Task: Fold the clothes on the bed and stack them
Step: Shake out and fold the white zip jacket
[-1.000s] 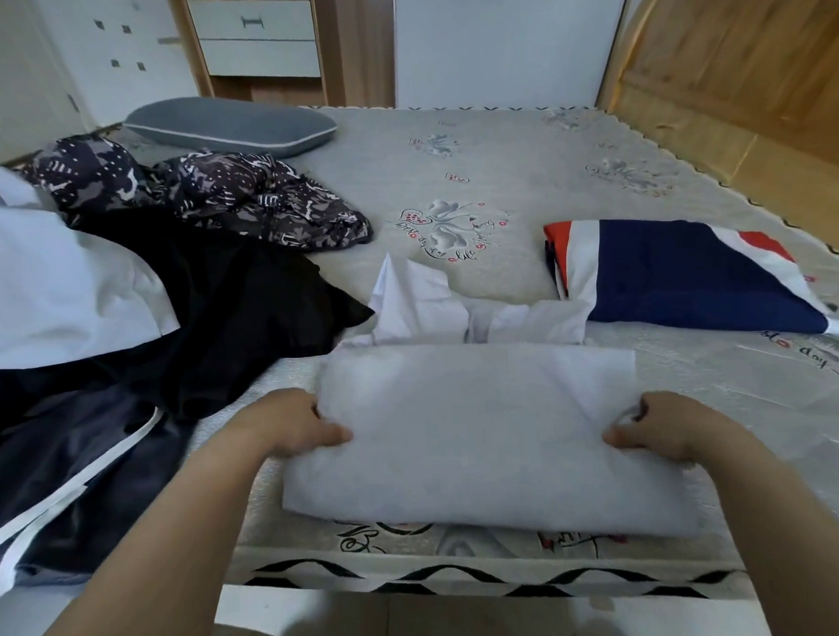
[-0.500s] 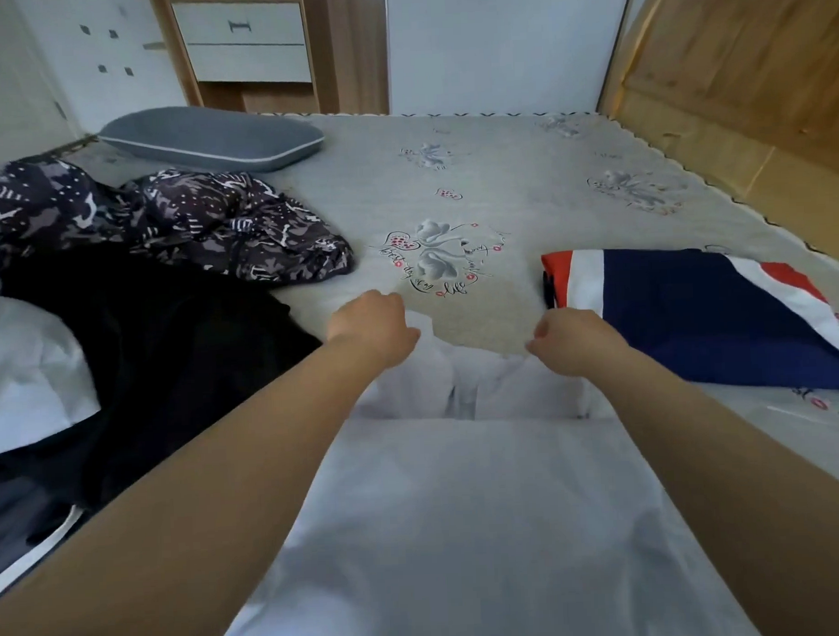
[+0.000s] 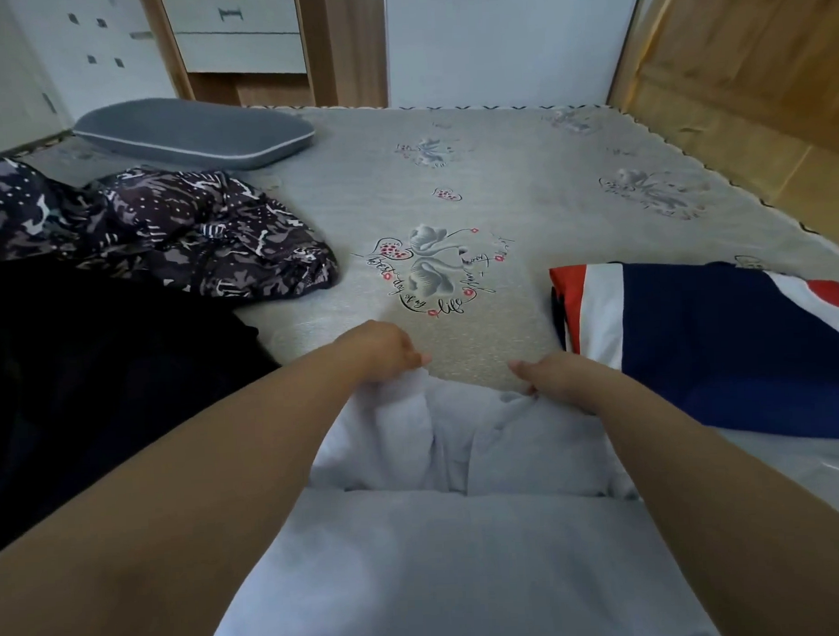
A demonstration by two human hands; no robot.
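i have both hands at the far edge of the white garment (image 3: 463,530), centre frame on the bed (image 3: 522,181): left hand (image 3: 385,350) and right hand (image 3: 560,379) fingers pinching it, likely to fold it toward me.

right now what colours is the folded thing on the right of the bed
Navy blue with white and red stripes: the folded garment, clearest in the head view.

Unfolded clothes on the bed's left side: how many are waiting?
2 visible: a patterned camouflage garment bunched below the gray pillow, and a black garment spread at the left edge, nearer the person. More may lie under them or outside the frame.
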